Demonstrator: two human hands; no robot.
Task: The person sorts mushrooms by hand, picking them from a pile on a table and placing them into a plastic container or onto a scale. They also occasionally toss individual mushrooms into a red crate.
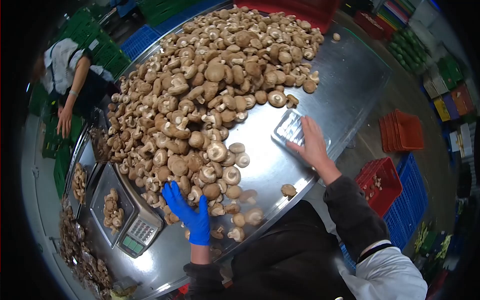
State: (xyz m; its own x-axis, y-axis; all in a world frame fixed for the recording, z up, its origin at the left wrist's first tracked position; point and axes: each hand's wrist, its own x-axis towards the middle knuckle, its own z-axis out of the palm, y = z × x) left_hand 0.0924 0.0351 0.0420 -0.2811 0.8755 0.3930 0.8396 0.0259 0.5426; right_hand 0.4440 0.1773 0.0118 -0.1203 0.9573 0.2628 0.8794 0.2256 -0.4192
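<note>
A large heap of brown mushrooms (210, 90) covers most of a steel table (345, 85). My left hand (187, 210), in a blue glove, lies flat with fingers spread at the near edge of the heap, touching loose mushrooms. My right hand (311, 142), bare, rests on a clear plastic tray (290, 129) lying on the bare steel to the right of the heap. Whether it grips the tray or only presses on it is unclear. A single mushroom (288, 190) sits near the table's front edge.
A scale (130, 220) with mushrooms on its pan stands at the left. Another person (70, 75) stands at the far left. Red crates (382, 182) and blue crates (410, 200) sit on the floor to the right; stacked red trays (402, 131) lie beyond.
</note>
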